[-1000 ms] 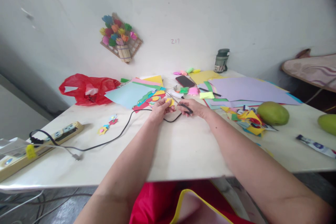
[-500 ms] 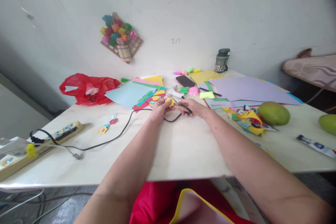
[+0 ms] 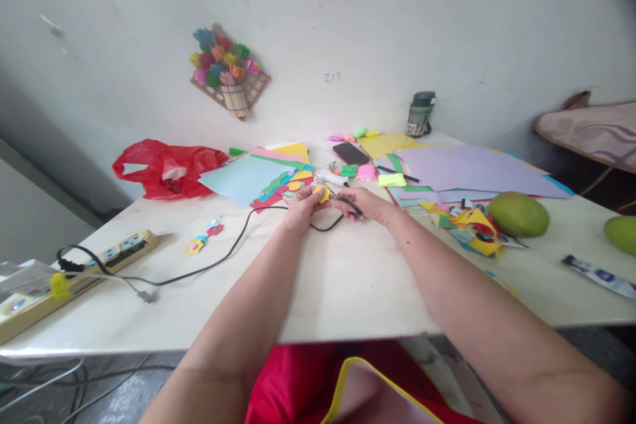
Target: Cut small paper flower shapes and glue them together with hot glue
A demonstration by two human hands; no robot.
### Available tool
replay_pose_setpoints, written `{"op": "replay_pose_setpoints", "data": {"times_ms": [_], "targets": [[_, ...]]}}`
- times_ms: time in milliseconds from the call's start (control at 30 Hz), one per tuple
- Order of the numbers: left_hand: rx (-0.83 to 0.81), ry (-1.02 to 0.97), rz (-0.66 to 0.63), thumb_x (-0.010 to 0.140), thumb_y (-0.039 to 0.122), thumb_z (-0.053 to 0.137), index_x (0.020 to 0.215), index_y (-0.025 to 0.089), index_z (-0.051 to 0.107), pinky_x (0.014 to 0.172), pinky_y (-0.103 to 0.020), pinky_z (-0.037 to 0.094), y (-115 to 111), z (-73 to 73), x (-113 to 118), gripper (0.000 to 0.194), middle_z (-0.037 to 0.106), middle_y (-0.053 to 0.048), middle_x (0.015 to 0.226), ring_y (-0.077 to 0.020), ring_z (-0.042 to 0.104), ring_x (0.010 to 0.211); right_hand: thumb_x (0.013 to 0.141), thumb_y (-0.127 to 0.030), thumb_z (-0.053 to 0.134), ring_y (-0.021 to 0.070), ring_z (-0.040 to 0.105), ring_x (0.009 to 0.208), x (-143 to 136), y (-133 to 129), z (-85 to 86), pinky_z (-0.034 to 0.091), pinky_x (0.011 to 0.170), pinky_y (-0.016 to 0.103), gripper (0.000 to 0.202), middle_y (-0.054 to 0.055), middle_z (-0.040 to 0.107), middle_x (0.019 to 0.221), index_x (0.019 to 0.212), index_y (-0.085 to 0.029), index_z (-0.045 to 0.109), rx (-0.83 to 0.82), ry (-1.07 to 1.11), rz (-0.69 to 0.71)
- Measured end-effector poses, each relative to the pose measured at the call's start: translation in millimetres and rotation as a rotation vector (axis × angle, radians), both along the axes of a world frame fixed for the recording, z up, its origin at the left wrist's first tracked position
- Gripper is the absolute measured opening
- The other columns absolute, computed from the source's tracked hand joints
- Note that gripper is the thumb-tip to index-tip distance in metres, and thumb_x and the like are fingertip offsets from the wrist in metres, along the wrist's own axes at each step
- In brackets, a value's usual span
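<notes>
Between the fingers of my left hand (image 3: 302, 207) is a small piece of yellow paper (image 3: 322, 195). My right hand (image 3: 365, 204) is closed round the black handles of a pair of scissors (image 3: 352, 205), whose blades point up and left along the yellow paper. Whether the blades touch the paper I cannot tell. Just beyond my hands lies a white glue gun (image 3: 334, 177), partly hidden, with a black cord running left. Coloured paper cut-outs (image 3: 278, 189) lie in a heap beyond my left hand.
Small paper flowers (image 3: 203, 238) and a power strip (image 3: 106, 258) are on the left, below a red plastic bag (image 3: 169, 169). A phone (image 3: 350, 153) and clay packets (image 3: 366, 172) lie behind. Purple sheets (image 3: 462, 169), paper scraps (image 3: 474, 228) and a green mango (image 3: 518, 214) are on the right.
Almost nothing differs. Both hands stay in place with the yellow paper and the scissors, apart from a very slight shift of the right fingers and the scissor handles.
</notes>
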State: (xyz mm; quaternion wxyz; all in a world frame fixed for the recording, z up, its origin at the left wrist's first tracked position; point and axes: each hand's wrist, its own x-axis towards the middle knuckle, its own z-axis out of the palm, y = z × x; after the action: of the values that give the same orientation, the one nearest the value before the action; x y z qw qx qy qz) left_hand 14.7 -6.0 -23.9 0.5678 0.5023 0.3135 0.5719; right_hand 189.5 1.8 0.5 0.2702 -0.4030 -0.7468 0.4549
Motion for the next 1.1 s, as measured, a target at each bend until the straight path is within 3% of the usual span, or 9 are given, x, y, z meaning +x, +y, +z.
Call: {"op": "replay_pose_setpoints", "data": {"times_ms": [833,1100], "targets": [[0.005,-0.009,-0.005,0.062,0.038,0.076,0.071,0.013,0.056,0.069,-0.028,0.051,-0.2,1.1,0.7,0.033,0.065,-0.003,0.071,-0.0135,0.063,0.066,0.064,-0.037,0.065,0.0061,0.041,0.033,-1.6,0.6,-1.4,0.025,0.032,0.018,0.026,-0.006,0.048,0.045,0.069,-0.016,0.051,-0.029,0.111,0.03],[-0.034,0.017,0.031,0.06,0.032,0.078,0.074,0.013,0.058,0.057,-0.02,0.045,1.9,-1.0,-0.9,0.031,0.061,0.001,0.062,-0.0063,0.055,0.052,0.065,-0.038,0.069,0.005,0.038,0.036,-1.4,-2.0,0.4,0.028,0.034,0.018,0.03,-0.008,0.044,0.045,0.076,-0.015,0.054,-0.043,0.113,0.038]]}}
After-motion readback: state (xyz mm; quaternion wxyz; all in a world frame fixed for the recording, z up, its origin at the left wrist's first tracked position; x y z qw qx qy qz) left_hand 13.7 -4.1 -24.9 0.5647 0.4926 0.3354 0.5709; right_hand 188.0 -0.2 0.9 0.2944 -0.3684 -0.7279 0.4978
